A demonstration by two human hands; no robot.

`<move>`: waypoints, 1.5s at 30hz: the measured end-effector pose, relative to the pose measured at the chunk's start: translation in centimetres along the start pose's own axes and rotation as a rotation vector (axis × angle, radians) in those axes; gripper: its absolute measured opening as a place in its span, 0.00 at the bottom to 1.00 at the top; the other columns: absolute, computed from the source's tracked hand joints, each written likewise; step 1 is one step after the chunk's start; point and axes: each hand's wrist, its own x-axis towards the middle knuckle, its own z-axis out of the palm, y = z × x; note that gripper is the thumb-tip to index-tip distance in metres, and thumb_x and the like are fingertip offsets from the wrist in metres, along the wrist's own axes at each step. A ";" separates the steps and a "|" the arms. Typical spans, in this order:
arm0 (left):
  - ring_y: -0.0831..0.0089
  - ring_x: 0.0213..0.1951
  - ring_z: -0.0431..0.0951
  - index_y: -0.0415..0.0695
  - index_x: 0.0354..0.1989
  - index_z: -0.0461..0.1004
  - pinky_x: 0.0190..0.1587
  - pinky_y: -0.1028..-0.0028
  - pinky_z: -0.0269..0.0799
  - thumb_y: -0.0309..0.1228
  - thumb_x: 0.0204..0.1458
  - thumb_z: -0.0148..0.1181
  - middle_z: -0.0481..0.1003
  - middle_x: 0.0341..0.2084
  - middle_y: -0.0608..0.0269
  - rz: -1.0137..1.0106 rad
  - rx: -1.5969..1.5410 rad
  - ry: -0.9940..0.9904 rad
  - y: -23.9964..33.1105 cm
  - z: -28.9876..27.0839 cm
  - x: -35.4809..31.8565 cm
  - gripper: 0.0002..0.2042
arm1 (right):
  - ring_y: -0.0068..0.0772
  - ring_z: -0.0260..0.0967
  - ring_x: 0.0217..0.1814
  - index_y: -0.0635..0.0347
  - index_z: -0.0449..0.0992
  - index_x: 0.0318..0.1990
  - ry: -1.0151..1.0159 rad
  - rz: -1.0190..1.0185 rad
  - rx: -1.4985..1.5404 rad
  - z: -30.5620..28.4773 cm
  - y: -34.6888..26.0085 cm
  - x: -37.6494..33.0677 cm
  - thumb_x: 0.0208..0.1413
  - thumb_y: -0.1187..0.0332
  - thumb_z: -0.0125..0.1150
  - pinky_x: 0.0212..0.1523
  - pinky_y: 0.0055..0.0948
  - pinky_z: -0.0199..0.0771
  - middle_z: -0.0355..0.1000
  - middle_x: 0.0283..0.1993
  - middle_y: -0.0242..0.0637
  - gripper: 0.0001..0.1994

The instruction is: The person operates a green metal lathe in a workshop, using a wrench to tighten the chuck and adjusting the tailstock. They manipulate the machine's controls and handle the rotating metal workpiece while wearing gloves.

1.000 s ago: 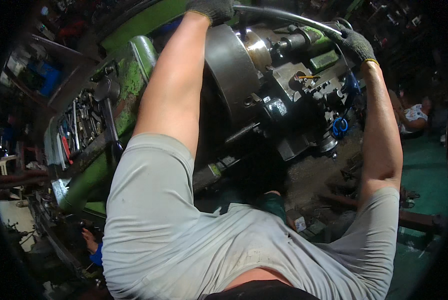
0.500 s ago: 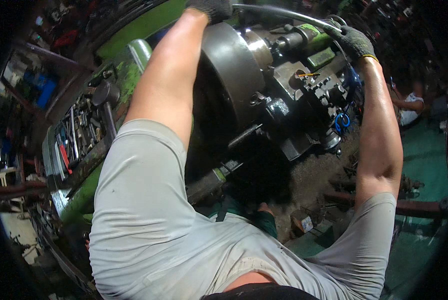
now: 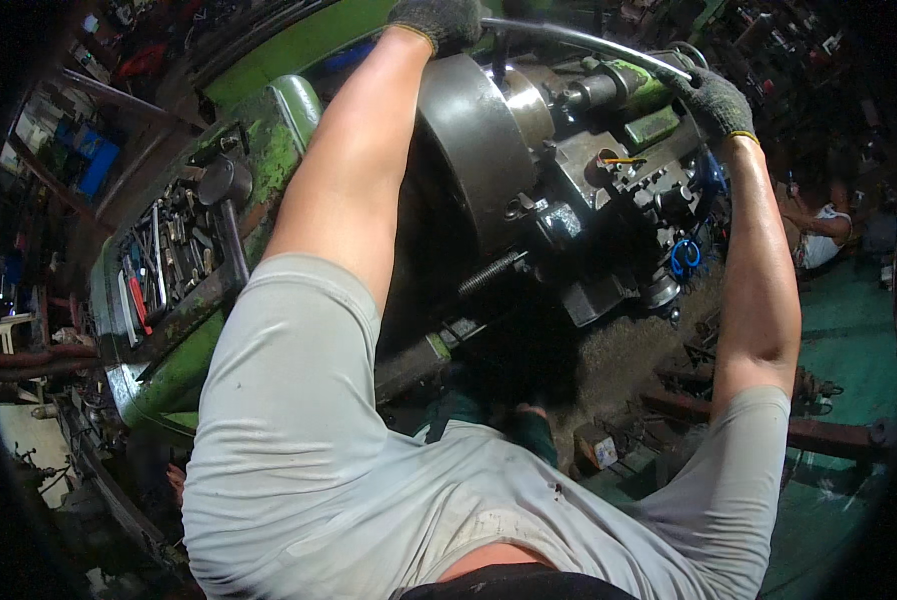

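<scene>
Little has changed over the last half second: your gloved right hand (image 3: pixel 719 102) keeps its fingers curled around one end of the metal rod (image 3: pixel 589 39), near the lathe chuck (image 3: pixel 484 150); your left hand (image 3: pixel 437 22) remains at the other, its finger closure indeterminable, so the two-handed span persists.

This is a machine workshop: a worn green lathe (image 3: pixel 581 172) with a broad steel chuck (image 3: pixel 477 140) dominates it, metal hand tools (image 3: pixel 174 245) crowd together beside it, and machinery clutter edges the green floor (image 3: pixel 854 340).

No legible txt, nos. or signs
</scene>
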 end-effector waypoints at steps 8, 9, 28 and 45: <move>0.48 0.46 0.84 0.46 0.40 0.84 0.49 0.52 0.79 0.38 0.56 0.57 0.82 0.43 0.44 -0.208 0.040 -0.022 2.0 -2.1 -0.7 0.13 | 0.55 0.76 0.49 0.53 0.82 0.45 -0.029 -0.266 -0.093 2.8 4.3 4.3 0.58 0.47 0.65 0.48 0.48 0.75 0.78 0.40 0.48 0.20; 0.47 0.53 0.81 0.45 0.51 0.81 0.55 0.54 0.77 0.45 0.56 0.59 0.80 0.50 0.40 -0.271 0.119 -0.103 2.3 -2.1 0.2 0.21 | 0.55 0.76 0.47 0.54 0.82 0.43 0.015 -0.386 -0.085 3.6 5.6 4.7 0.58 0.48 0.66 0.47 0.49 0.75 0.78 0.38 0.48 0.18; 0.51 0.64 0.73 0.36 0.69 0.64 0.66 0.61 0.66 0.57 0.46 0.69 0.73 0.61 0.41 -1.053 -0.244 -0.253 3.7 -0.1 -3.3 0.47 | 0.28 0.63 0.38 0.65 0.77 0.50 -0.010 0.074 0.460 10.4 27.5 1.3 0.64 0.64 0.63 0.44 0.28 0.68 0.68 0.34 0.33 0.14; 0.52 0.45 0.81 0.49 0.56 0.76 0.51 0.55 0.75 0.52 0.52 0.67 0.79 0.44 0.50 -0.267 -0.163 0.249 31.0 -12.3 -10.5 0.27 | 0.51 0.78 0.48 0.62 0.81 0.48 0.072 -0.605 0.264 -1.7 21.0 -2.9 0.46 0.68 0.77 0.51 0.41 0.78 0.80 0.46 0.45 0.20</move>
